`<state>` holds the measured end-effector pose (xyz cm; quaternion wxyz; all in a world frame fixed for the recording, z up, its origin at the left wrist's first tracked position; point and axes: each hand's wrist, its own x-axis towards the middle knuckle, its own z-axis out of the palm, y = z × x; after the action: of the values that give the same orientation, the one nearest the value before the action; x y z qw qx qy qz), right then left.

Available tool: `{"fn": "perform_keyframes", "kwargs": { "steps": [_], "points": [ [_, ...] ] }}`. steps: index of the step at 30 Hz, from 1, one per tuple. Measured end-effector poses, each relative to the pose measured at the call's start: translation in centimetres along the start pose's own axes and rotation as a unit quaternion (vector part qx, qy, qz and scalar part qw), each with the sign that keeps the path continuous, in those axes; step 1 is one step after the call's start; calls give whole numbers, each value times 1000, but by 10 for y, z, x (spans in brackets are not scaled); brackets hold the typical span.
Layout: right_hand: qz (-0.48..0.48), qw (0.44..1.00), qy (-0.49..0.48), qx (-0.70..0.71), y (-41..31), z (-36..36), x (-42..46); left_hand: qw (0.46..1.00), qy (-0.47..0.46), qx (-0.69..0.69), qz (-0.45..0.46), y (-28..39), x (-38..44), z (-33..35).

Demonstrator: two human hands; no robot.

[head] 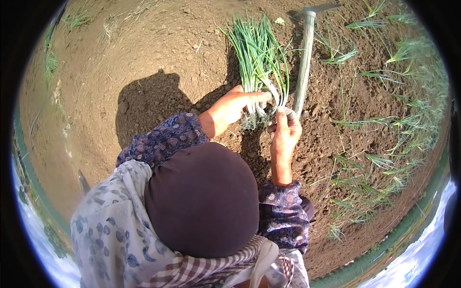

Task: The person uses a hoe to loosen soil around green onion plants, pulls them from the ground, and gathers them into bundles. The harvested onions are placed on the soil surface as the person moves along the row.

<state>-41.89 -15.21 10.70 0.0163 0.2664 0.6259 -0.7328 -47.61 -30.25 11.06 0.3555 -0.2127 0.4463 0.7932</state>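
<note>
My left hand (pixel 232 108) is wrapped around a thick bunch of green onion seedlings (pixel 250 54), with the thumb lying across the pale stems. The leaves point away from me, and a tangle of roots (pixel 254 121) hangs below the fingers. At the bunch's right side, my right hand (pixel 287 131) pinches a few seedlings (pixel 282 84) by their white lower stems, close to the roots. Their leaves still overlap the bunch, so I cannot tell whether they are fully apart from it.
A hoe lies just right of the bunch, its wooden handle (pixel 305 61) pointing towards me and its metal blade (pixel 322 8) at the far end. Rows of onion seedlings (pixel 378 122) stand in the loose brown soil (pixel 313 144) on the right. Smoother soil (pixel 90 72) spreads left.
</note>
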Motion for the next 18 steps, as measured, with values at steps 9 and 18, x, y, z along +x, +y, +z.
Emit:
{"fn": "perform_keyframes", "kwargs": {
  "steps": [9,18],
  "points": [
    [16,995,-81,-55,0,-3,-1,997,-27,12,71,-9,7,-11],
    [123,978,-88,144,11,-11,3,998,-3,10,63,-13,10,-15]
  ]
}}
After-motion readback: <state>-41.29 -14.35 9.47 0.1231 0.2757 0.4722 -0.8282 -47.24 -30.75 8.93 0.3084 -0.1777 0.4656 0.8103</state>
